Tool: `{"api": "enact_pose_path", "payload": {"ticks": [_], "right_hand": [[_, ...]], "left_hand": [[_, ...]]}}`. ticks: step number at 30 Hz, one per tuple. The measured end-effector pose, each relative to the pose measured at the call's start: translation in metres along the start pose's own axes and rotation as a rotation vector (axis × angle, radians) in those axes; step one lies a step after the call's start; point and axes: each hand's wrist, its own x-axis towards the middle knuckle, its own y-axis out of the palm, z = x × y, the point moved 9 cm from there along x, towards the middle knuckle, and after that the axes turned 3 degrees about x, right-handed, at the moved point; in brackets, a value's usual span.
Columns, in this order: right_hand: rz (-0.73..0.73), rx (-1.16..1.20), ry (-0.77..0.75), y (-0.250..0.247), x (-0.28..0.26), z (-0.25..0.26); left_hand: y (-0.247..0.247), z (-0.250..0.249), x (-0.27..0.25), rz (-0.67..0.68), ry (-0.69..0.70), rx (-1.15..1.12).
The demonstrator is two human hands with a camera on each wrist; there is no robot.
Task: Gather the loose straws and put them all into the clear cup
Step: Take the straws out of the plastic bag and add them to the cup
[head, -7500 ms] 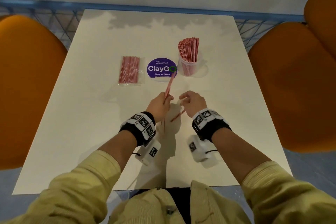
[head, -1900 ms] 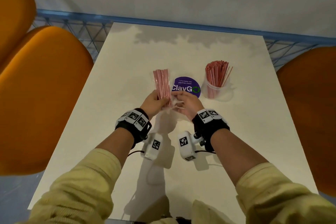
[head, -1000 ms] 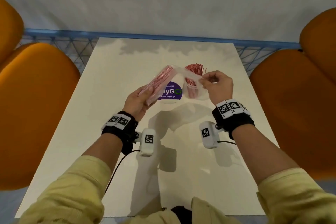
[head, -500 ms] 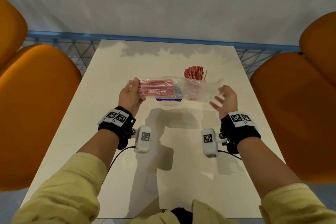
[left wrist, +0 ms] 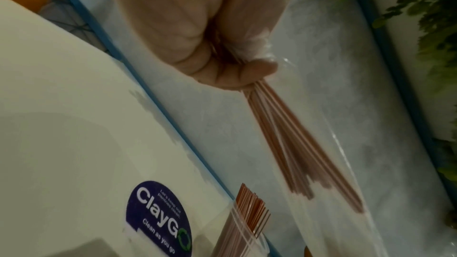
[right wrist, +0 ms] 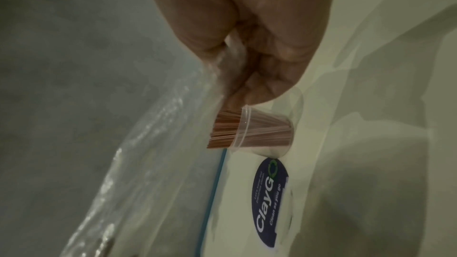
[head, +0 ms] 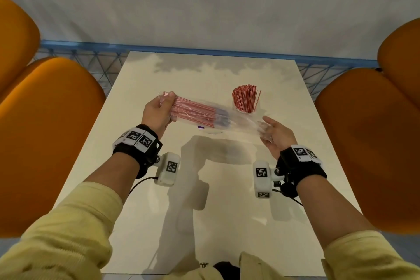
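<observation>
A clear plastic bag [head: 241,121] with a bundle of thin red straws [head: 195,111] inside is held in the air above the white table [head: 213,211]. My left hand [head: 159,109] grips the closed end of the bag and the straw ends [left wrist: 296,153]. My right hand [head: 270,130] pinches the loose open end of the bag [right wrist: 148,144], lower and to the right. The clear cup [head: 245,110], packed with upright red straws, stands on the table just behind the bag. It also shows as the cup [right wrist: 262,130] beyond my right fingers and the cup [left wrist: 237,237].
A round purple ClayGo sticker [left wrist: 158,216] lies on the table under the bag, beside the cup. Orange chairs stand at the left [head: 45,132] and at the right [head: 368,143]. A blue rail [head: 204,49] runs along the table's far edge.
My right hand, spread open half a second ago, now pinches the bag's open end. The bag has tilted, its right end lower. A second ago my right hand held the bag's mouth higher.
</observation>
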Motion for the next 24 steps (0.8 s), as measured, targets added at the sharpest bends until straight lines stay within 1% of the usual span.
{"api": "enact_pose_path", "payload": {"ticks": [1,3,4,5,6,7,9,12,16,18,20,23,24], "right_hand": [[-0.011,0.062,0.051,0.000,-0.001,-0.007],[0.072,0.179,0.199,0.010,-0.004,-0.025],[0.121,0.197,0.249,0.016,-0.005,-0.031],[0.157,0.166,0.270,0.020,-0.006,-0.035],[0.171,0.084,0.257,0.022,-0.007,-0.037],[0.154,-0.004,0.226,0.022,-0.007,-0.037],[0.087,-0.082,0.136,0.020,-0.003,-0.036],[0.012,-0.010,0.081,0.017,-0.002,-0.037],[-0.109,0.029,0.139,0.010,-0.002,-0.050],[-0.134,0.117,0.190,0.011,-0.005,-0.058],[-0.143,0.254,0.238,0.012,-0.007,-0.065],[-0.139,0.499,0.294,0.012,-0.008,-0.073],[-0.145,0.549,0.304,0.010,-0.007,-0.075]], "left_hand": [[0.002,-0.005,0.001,0.003,0.021,0.020],[0.006,-0.013,0.004,0.002,0.055,0.054],[0.007,-0.016,0.006,0.004,0.070,0.074],[0.008,-0.019,0.007,0.007,0.083,0.100],[0.010,-0.021,0.007,0.006,0.095,0.128],[0.011,-0.024,0.008,-0.002,0.105,0.158],[0.012,-0.032,0.007,-0.032,0.119,0.208],[0.017,-0.045,0.004,-0.075,0.140,0.243],[0.034,-0.066,-0.003,-0.048,0.187,0.349],[0.045,-0.079,-0.006,-0.012,0.220,0.407],[0.057,-0.095,-0.012,0.033,0.259,0.466],[0.072,-0.124,-0.026,0.075,0.398,0.599],[0.078,-0.133,-0.031,0.085,0.452,0.650]]}}
